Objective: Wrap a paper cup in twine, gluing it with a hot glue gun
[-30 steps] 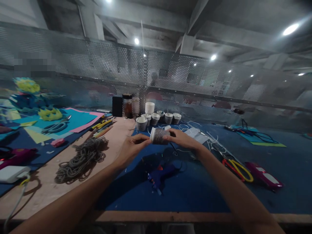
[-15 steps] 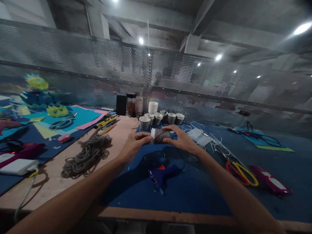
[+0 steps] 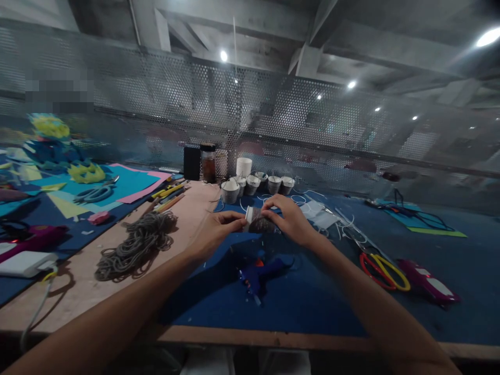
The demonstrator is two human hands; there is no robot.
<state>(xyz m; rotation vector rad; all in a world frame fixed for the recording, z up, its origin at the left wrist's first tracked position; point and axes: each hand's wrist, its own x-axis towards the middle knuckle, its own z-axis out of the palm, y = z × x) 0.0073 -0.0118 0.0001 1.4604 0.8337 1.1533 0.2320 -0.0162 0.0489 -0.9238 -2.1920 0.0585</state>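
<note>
Fingers of the left hand pinch the white end of a sideways, grey-sided cup while the right hand pinches its side, above the blue mat and before the cups, seemingly working the covering, which calls for a steady left hold next.

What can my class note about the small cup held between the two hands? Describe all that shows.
The cup has a white band at one end and a dark grey, rough-looking body; that covering may be wound cord, but blur hides its detail. It lies tipped on its side, white end towards the left hand, whose fingertips hold that end. The right hand touches the grey part. It is held above the blue mat; its inside is not visible.
</note>
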